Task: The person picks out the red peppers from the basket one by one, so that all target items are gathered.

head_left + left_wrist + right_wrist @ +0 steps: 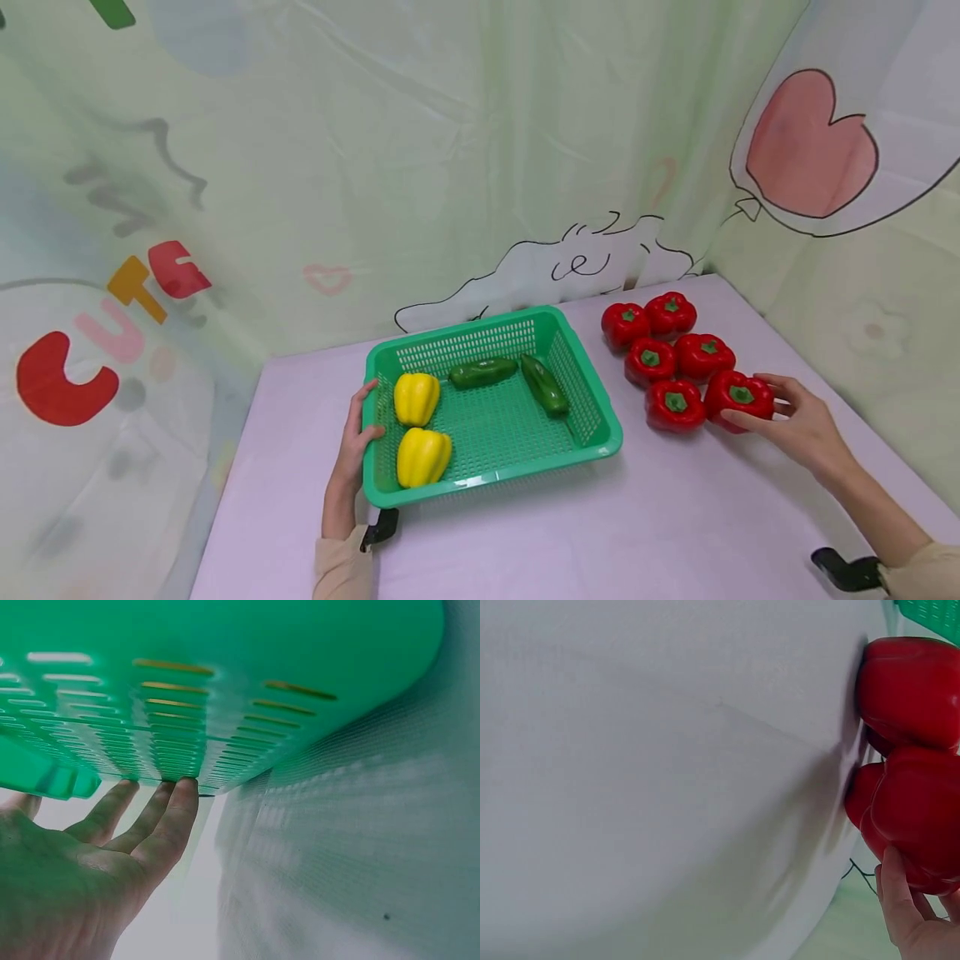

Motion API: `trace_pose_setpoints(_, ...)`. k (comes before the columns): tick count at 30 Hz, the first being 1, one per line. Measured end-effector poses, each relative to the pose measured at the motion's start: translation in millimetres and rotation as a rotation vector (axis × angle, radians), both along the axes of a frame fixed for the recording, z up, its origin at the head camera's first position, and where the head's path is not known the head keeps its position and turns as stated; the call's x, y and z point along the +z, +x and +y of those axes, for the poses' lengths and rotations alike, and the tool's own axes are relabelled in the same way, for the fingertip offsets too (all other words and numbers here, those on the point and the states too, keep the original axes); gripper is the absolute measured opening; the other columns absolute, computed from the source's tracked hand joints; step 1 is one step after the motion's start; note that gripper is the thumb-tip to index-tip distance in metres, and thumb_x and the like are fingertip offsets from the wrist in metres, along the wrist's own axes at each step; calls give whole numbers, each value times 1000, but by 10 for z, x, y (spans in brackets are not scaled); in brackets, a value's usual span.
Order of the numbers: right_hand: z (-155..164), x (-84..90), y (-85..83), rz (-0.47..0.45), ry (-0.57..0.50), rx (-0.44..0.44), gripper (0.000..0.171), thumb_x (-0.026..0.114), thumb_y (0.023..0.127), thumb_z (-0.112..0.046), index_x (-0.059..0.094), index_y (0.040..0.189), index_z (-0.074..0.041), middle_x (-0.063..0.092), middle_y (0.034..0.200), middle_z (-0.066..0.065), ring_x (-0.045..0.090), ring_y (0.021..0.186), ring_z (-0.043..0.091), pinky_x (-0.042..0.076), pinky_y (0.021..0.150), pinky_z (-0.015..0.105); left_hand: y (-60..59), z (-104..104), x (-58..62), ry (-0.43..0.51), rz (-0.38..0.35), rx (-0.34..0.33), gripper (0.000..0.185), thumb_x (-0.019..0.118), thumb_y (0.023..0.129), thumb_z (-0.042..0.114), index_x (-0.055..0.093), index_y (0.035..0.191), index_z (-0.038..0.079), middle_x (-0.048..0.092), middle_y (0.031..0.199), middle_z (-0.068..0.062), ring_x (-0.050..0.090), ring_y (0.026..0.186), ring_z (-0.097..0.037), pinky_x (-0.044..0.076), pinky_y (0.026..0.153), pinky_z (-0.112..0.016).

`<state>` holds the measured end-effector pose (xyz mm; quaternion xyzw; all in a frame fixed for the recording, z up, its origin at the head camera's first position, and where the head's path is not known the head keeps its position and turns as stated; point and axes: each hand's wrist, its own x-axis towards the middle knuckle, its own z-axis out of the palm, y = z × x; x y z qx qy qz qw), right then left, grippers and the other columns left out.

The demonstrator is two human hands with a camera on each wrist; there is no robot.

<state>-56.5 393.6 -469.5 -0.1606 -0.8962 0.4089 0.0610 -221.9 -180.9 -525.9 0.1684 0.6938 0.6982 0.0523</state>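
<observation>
My left hand (352, 446) holds the left rim of a green plastic basket (491, 479), its fingertips hooked over the edge. In the left wrist view, fingers (169, 825) touch the slotted basket wall (247, 645). Inside the basket, two yellow bell peppers (423, 457) stand along the left, and two long green peppers (483, 372) lie toward the back and right. At the right, my right hand (806, 425) grips a red bell pepper (738, 393) between thumb and fingers. That pepper (919, 817) is also in the right wrist view, close beside another red one.
Several more red bell peppers (651, 360) are grouped to the right of the basket, stems up. A pale lilac cloth (525, 542) covers the table. Printed curtains (450, 167) hang behind and along the sides, close to the right table edge.
</observation>
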Motion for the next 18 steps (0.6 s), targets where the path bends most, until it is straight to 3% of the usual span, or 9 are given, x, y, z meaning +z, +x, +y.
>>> trace_pose_setpoints(9, 42, -76, -35, -34, -14, 8, 86, 70, 90, -33, 22, 148, 10, 30, 139, 41, 32, 118, 60, 50, 60, 26, 17, 12, -8, 18, 1, 1, 74, 43, 82, -2, 25, 153, 10, 21, 158, -16, 34, 128, -33, 40, 96, -31)
trace_pose_setpoints(15, 48, -156, -69, -55, -26, 13, 90, 70, 89, -36, 21, 148, 10, 29, 140, 41, 32, 119, 60, 55, 67, 41, 24, 3, -6, 8, 0, 12, 74, 42, 82, -2, 24, 153, 9, 21, 157, -17, 34, 127, -33, 40, 95, -33)
trace_pose_setpoints(18, 46, -215, -62, -52, -32, 9, 89, 71, 88, -36, 22, 147, 10, 29, 140, 41, 33, 118, 59, 53, 64, 32, -9, 8, -11, 3, 6, 5, 74, 43, 83, -2, 25, 153, 10, 22, 157, -17, 34, 126, -33, 39, 95, -35)
